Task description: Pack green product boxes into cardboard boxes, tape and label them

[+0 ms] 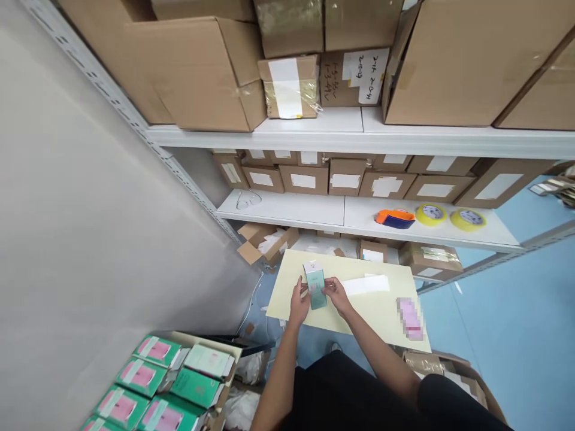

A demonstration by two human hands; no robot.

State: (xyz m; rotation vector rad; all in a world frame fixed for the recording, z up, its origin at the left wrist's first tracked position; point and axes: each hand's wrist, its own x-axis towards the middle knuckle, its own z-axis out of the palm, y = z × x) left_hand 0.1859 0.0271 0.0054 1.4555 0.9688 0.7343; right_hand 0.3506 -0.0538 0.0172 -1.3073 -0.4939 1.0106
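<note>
A small green carton (317, 280) with a pale top flap and pink print is held over the cream table (287, 299). My left hand (299, 300) grips its left side, with the thumb up along the edge. On the opposite side my right hand (336, 296) has its fingers closed on the carton. To the right of it a white sheet (366, 285) lies on the table. Farther right is a blurred pink item (409, 318).
Green boxes (196, 386) with pink panels stand in rows at lower left. A shelf (287, 206) ahead bears glasses, an orange-and-blue tape dispenser (395, 218) and yellow tape rolls (430, 214). An open carton (265, 242) sits behind the table. Cardboard boxes (303, 179) fill the rack.
</note>
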